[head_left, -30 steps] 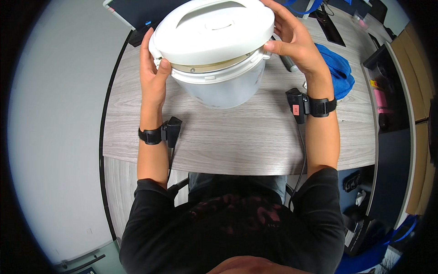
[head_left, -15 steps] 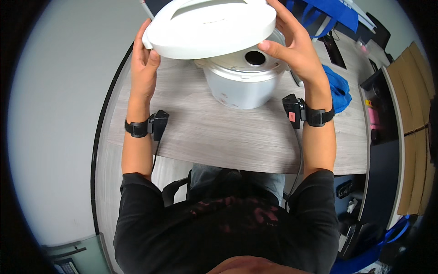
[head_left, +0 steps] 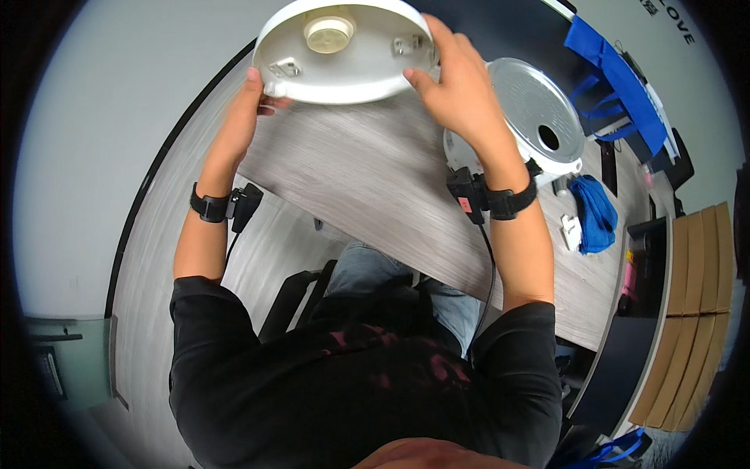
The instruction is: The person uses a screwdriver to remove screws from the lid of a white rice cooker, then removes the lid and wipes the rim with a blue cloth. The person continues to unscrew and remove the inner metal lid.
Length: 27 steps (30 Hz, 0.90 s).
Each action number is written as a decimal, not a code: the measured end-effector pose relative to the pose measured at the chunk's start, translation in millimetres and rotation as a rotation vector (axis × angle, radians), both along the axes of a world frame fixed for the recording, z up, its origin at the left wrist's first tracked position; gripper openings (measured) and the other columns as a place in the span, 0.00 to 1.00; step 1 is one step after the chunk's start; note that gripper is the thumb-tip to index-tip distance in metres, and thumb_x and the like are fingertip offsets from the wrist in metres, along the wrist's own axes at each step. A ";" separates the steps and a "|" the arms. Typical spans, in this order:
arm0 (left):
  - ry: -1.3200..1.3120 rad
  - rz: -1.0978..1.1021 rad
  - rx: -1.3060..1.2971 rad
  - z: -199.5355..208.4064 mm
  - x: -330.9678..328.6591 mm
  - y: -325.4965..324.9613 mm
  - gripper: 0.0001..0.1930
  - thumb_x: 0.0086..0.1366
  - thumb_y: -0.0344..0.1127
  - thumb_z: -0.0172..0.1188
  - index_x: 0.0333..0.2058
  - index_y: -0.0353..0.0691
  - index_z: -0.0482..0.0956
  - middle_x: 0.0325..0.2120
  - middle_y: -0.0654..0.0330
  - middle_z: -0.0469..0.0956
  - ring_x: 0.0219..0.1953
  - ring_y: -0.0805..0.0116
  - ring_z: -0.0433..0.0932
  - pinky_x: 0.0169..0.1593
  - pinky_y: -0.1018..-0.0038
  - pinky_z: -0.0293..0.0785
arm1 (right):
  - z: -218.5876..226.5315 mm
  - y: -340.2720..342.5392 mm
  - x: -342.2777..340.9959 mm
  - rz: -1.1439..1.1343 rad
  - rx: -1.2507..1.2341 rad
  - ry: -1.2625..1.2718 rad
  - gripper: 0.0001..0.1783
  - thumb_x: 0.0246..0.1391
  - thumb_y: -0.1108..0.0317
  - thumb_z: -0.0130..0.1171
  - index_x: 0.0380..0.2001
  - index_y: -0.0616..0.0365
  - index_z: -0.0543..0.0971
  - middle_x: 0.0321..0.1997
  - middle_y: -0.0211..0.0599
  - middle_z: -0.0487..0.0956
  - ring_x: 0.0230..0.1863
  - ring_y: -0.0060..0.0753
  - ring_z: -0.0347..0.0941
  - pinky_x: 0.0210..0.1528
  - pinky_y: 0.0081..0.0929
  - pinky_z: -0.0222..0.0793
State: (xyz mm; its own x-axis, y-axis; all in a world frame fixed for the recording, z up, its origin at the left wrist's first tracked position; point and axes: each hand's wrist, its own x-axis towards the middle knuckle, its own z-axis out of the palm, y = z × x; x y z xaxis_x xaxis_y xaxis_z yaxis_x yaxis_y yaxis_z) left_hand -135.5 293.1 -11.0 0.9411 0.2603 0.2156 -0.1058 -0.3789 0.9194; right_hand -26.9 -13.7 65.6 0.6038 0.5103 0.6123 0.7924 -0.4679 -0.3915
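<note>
A white rounded plastic lid cover is raised at the far edge of the table, its hollow underside turned toward me. Inside it are a round cream cap and two small metal fittings. My left hand grips its left rim, thumb up, fingers partly behind it. Around the right rim my right hand is closed, thumb at the lower edge. Right of that hand stands a white round cooker pot, partly hidden by my right forearm. On its top lies a metal disc with a dark round hole.
The wood-grain table stretches in front of me. A blue cloth and a crumpled white piece lie right of the pot. Farther back hangs a blue bag. Cardboard boxes line the right side. Cables run from both wrist straps.
The lid cover has moved left, away from above the pot, and tipped so its underside shows instead of its handle side. Both hands keep hold of it. The view has swung left.
</note>
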 end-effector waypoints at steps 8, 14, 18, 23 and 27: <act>0.222 0.091 0.012 -30.0 0.1 20.4 0.13 0.67 0.38 0.63 0.42 0.34 0.81 0.25 0.65 0.77 0.25 0.78 0.72 0.31 0.77 0.69 | -67.2 33.6 40.2 0.001 -0.105 0.446 0.29 0.54 0.67 0.61 0.60 0.61 0.74 0.39 0.53 0.84 0.43 0.57 0.81 0.51 0.48 0.74; 0.301 0.104 0.016 -47.5 15.5 41.2 0.18 0.63 0.35 0.62 0.48 0.30 0.79 0.24 0.63 0.77 0.24 0.76 0.73 0.30 0.76 0.70 | -103.3 46.3 60.7 0.017 -0.173 0.702 0.29 0.58 0.65 0.64 0.62 0.61 0.74 0.35 0.40 0.83 0.36 0.33 0.79 0.42 0.34 0.72; 0.319 0.120 0.047 -61.5 21.8 48.0 0.23 0.64 0.36 0.63 0.55 0.29 0.77 0.24 0.63 0.77 0.24 0.76 0.74 0.30 0.76 0.70 | -119.0 53.7 65.7 0.016 -0.188 0.795 0.29 0.59 0.63 0.65 0.61 0.62 0.74 0.42 0.48 0.85 0.44 0.45 0.83 0.50 0.38 0.74; 0.366 0.065 0.022 -69.9 27.9 57.7 0.28 0.65 0.37 0.65 0.61 0.29 0.74 0.25 0.65 0.77 0.25 0.78 0.73 0.30 0.78 0.69 | -132.9 57.1 68.7 0.000 -0.172 0.816 0.29 0.58 0.63 0.65 0.61 0.64 0.74 0.44 0.51 0.85 0.47 0.47 0.83 0.51 0.37 0.74; 0.361 0.096 -0.040 -73.4 29.3 57.8 0.30 0.66 0.39 0.67 0.62 0.30 0.73 0.24 0.66 0.76 0.24 0.79 0.72 0.29 0.78 0.68 | -136.7 59.4 70.5 0.017 -0.172 0.804 0.29 0.62 0.64 0.64 0.63 0.64 0.72 0.39 0.44 0.84 0.38 0.34 0.80 0.42 0.30 0.75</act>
State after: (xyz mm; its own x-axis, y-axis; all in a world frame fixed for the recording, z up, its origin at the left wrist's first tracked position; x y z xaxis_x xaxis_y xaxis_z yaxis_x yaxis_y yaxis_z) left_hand -106.2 350.9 -84.4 0.9258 0.3522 -0.1375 0.2618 -0.3348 0.9052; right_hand 43.6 45.7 -71.1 0.8162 0.5704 -0.0920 0.3077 -0.5639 -0.7663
